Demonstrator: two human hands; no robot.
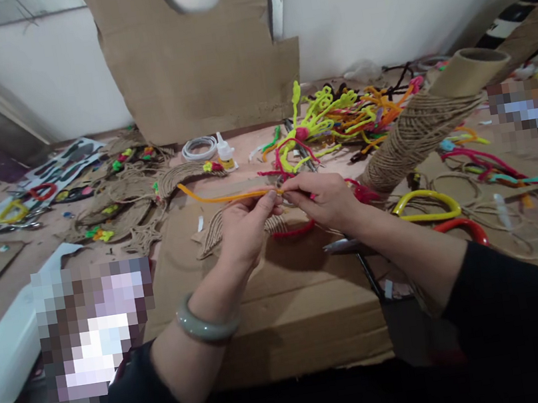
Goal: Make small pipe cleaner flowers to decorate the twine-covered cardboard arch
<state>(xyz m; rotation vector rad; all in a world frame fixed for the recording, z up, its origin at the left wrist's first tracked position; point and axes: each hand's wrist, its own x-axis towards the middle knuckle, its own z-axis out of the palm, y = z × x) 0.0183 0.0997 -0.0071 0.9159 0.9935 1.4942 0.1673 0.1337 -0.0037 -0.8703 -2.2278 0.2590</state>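
Observation:
My left hand point(247, 226) pinches an orange pipe cleaner point(220, 197) that runs out to the left over the table. My right hand point(325, 198) meets it fingertip to fingertip and is closed on the same orange pipe cleaner's end. Under both hands lies a red pipe cleaner loop point(298, 227) with a small jute coil point(216, 233) beside it. Both hands hover above a flat cardboard sheet point(284, 300). A grey-green bangle point(205, 324) sits on my left wrist.
A jute twine spool on a cardboard tube point(419, 125) lies at the right. Behind the hands is a heap of yellow, orange and pink pipe cleaners point(327, 118). A glue bottle point(225, 154), tape roll point(199, 148), upright cardboard cut-out point(197, 57), and yellow and red loops point(426, 205) surround the spot.

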